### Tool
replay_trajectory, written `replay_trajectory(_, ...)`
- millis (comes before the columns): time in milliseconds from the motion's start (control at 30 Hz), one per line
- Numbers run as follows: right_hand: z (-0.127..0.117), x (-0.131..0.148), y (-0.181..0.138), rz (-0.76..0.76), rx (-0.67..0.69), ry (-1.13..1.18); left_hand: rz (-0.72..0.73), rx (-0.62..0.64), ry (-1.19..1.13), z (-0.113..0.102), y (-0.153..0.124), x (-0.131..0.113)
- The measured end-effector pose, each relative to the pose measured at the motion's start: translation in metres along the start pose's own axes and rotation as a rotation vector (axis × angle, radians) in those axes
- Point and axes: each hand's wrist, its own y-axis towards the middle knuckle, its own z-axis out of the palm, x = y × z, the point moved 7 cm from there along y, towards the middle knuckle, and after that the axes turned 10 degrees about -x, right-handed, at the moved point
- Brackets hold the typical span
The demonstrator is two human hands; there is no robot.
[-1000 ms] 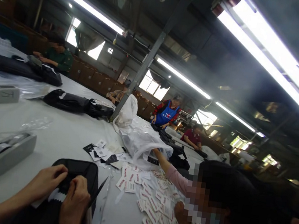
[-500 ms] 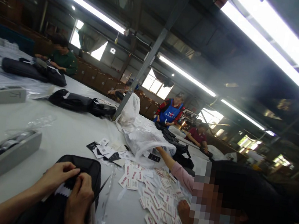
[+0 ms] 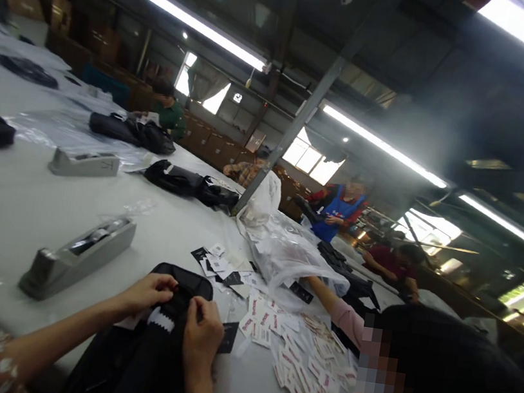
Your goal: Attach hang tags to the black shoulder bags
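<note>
A black bag lies on the table in front of me, its rounded top pointing away. My left hand is over the bag's upper left, thumb and fingers pinched together; what they hold is too small to make out. At the upper right side of the bag my right hand is closed in a similar pinch, its contents also hidden. Between the hands a white strip with zigzag edges shows on the bag. A black card tag sticks out beside my right hand.
A grey tape dispenser stands to the left, another behind it. Piled cards and printed packets lie to the right. A co-worker's arm reaches into a clear plastic bag. A slanted post rises beyond.
My hands have moved apart from each other above the bag. The view has swung left, so the scene sits further right. The black tag shows more of its face.
</note>
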Motion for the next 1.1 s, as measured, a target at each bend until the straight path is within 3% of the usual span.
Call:
replay_trajectory(167,0.008,0.003,0.012,-0.065,0.06,-0.082,-0.004,-0.038,-0.009,-0.002,0.004,0.0)
replay_trajectory(433,0.043,0.023,0.029,-0.143,0.143,-0.228,-0.041,-0.024,-0.032,0.0,0.009,0.0)
replay_trajectory(767,0.035,0.025,0.013,-0.05,0.039,-0.234,-0.241,0.167,-0.077,-0.002,0.014,0.01)
replay_trajectory(1100,0.039,0.02,0.013,-0.052,0.008,-0.206,-0.341,0.189,-0.156,-0.003,0.021,0.029)
